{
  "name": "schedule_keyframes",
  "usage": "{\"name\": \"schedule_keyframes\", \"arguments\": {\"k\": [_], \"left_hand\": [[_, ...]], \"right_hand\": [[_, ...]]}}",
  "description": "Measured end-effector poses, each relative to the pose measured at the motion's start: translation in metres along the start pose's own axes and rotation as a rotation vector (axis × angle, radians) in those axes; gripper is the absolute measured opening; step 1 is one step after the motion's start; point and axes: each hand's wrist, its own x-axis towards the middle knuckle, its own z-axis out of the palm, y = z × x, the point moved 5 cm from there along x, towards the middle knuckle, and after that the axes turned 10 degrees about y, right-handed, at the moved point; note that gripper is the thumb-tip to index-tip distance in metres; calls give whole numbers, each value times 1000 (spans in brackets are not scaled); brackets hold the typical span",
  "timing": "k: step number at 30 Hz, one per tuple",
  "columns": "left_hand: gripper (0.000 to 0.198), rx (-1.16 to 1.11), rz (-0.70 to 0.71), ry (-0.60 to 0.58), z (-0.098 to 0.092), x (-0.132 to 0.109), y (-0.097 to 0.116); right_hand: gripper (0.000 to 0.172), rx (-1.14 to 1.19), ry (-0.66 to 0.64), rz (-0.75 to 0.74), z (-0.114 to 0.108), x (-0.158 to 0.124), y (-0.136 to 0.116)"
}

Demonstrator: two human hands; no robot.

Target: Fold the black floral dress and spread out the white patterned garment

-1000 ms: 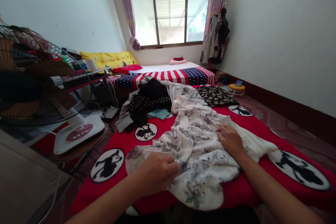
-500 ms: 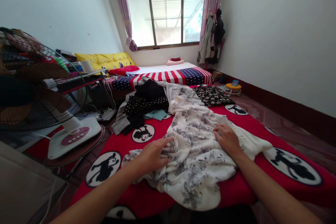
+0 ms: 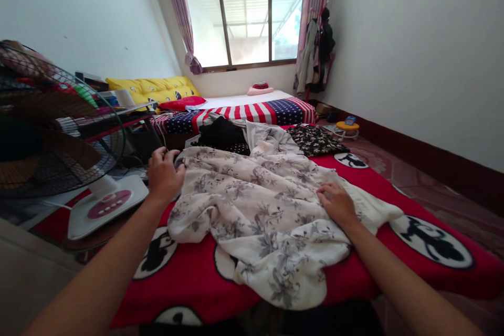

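A white garment with a grey floral print lies spread and rumpled across the red bed cover. At its far left edge is my left hand, raised a little, with fingers bent around the cloth's edge; the exact grip is partly hidden. My right hand rests on the garment's right side, palm down, fingers loosely bent and apart on the fabric. A plain white piece of cloth extends to the right beyond my right wrist; whether it joins the garment I cannot tell.
Behind the garment lie black clothing, pale grey clothing and a black floral garment. A fan stands on a stool at left. A second bed is under the window. A low yellow-topped stool stands at right.
My left hand has moved left and away from me, and the floral garment has spread out with it, covering part of the black clothing. My right hand stays nearly in place.
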Motion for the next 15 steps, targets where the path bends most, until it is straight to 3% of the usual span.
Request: {"name": "schedule_keyframes", "arguments": {"k": [3, 7, 10, 12, 15], "left_hand": [[22, -173, 138, -226, 10, -47, 23], [26, -427, 318, -497, -3, -101, 49], [26, -434, 462, -626, -14, -126, 47], [40, -409, 523, -659, -17, -136, 40], [42, -368, 559, -686, -13, -143, 32]], "right_hand": [[16, 10, -4, 4, 0, 0, 0], [16, 23, 7, 20, -1, 0, 1], [17, 17, 11, 7, -1, 0, 0], [17, 14, 12, -3, -1, 0, 0], [17, 14, 13, -15, 0, 1, 1]]}}
